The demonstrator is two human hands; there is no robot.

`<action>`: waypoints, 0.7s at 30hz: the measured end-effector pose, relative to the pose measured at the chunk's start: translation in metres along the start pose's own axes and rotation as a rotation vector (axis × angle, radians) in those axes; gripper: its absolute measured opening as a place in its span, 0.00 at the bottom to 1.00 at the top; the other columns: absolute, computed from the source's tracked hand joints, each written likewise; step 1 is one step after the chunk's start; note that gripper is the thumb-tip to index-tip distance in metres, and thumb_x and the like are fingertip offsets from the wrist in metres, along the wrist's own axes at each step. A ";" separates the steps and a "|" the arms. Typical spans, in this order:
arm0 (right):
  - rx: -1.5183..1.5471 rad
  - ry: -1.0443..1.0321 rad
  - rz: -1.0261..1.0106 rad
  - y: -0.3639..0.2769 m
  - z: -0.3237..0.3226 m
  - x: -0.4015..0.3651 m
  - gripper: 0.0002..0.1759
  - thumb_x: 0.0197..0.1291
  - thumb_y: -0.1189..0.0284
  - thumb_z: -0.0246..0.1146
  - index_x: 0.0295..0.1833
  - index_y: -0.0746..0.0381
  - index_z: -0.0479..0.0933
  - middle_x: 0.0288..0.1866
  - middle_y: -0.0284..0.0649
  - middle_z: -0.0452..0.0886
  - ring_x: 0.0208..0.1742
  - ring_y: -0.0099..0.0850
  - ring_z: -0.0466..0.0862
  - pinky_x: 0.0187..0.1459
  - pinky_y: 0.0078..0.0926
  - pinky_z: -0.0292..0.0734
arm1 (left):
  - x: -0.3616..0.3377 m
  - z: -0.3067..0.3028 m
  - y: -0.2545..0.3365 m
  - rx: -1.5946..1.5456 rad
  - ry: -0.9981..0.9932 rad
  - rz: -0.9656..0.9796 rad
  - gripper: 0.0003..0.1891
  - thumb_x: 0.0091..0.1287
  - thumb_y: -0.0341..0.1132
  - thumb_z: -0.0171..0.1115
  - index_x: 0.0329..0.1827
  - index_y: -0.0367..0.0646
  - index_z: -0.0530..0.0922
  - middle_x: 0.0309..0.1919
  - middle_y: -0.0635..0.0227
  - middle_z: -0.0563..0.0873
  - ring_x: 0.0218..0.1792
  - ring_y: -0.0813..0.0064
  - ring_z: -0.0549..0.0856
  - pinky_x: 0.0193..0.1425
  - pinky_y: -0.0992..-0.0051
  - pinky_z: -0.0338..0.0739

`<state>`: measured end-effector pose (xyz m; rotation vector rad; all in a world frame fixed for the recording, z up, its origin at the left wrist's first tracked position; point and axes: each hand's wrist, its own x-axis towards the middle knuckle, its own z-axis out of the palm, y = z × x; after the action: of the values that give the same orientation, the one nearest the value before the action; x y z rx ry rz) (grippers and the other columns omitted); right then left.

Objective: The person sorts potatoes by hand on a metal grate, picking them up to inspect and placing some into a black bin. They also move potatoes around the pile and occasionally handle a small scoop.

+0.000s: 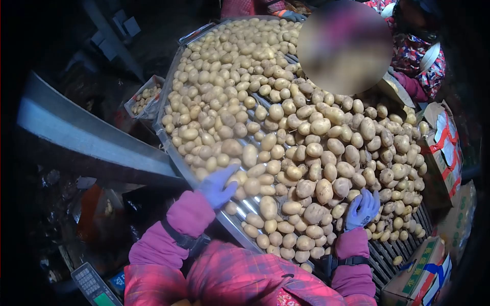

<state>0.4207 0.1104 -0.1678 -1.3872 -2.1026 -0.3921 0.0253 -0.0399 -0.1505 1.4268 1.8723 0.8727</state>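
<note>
Many loose potatoes [323,191] cover a wide metal sorting table [248,205], heaped thickest at the right. My left hand [218,187], in a pale purple glove, is at the table's near left rim. Its thumb and fingers are spread beside several potatoes, and nothing is gripped. Over on the right, my right hand [363,209] wears a matching glove and rests on the potato heap with fingers apart and pointing away from me. It touches potatoes without visibly holding one; what lies under its palm is hidden.
Slatted bars [403,257] show at the near right, beside a cardboard box [416,273]. Another taped box [443,153] stands farther up. A box of potatoes [145,97], a metal beam [92,137] and a keypad device [92,285] are left. Co-workers' sleeves [423,56] appear across the table.
</note>
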 end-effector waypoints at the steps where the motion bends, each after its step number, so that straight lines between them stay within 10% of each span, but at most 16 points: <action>1: 0.007 0.007 0.009 0.000 0.000 -0.002 0.12 0.63 0.73 0.58 0.49 0.66 0.80 0.47 0.46 0.80 0.60 0.53 0.74 0.60 0.49 0.68 | -0.003 0.003 -0.003 0.025 0.001 0.038 0.25 0.69 0.39 0.57 0.68 0.40 0.69 0.54 0.49 0.80 0.54 0.54 0.81 0.60 0.63 0.75; 4: 0.012 0.045 0.022 -0.001 0.003 -0.002 0.11 0.63 0.73 0.58 0.48 0.66 0.80 0.47 0.47 0.80 0.60 0.53 0.74 0.60 0.49 0.67 | 0.005 0.017 -0.020 0.127 0.098 0.207 0.25 0.68 0.39 0.57 0.67 0.39 0.69 0.54 0.50 0.80 0.52 0.54 0.82 0.58 0.64 0.75; 12: 0.042 0.036 0.034 0.000 0.001 0.000 0.12 0.63 0.73 0.57 0.49 0.65 0.79 0.48 0.45 0.81 0.61 0.51 0.73 0.62 0.49 0.66 | 0.114 0.042 0.039 0.521 -0.008 -0.170 0.22 0.64 0.40 0.59 0.60 0.44 0.73 0.51 0.51 0.80 0.47 0.53 0.83 0.50 0.60 0.77; 15: 0.053 0.021 0.054 0.000 0.000 -0.001 0.12 0.63 0.73 0.58 0.49 0.65 0.79 0.49 0.45 0.80 0.61 0.51 0.72 0.62 0.49 0.65 | 0.113 0.041 0.038 0.502 0.037 0.002 0.24 0.62 0.44 0.58 0.61 0.47 0.73 0.51 0.50 0.80 0.47 0.52 0.83 0.50 0.60 0.78; 21: 0.074 0.015 0.085 -0.004 0.000 0.000 0.12 0.61 0.74 0.59 0.49 0.64 0.79 0.48 0.44 0.80 0.61 0.50 0.72 0.62 0.49 0.65 | 0.148 0.065 0.045 0.295 0.065 -0.296 0.27 0.57 0.47 0.62 0.60 0.48 0.74 0.51 0.50 0.82 0.50 0.51 0.82 0.54 0.59 0.77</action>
<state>0.4168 0.1081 -0.1675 -1.4209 -2.0173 -0.2869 0.0697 0.1210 -0.1649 1.2489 2.2622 0.5204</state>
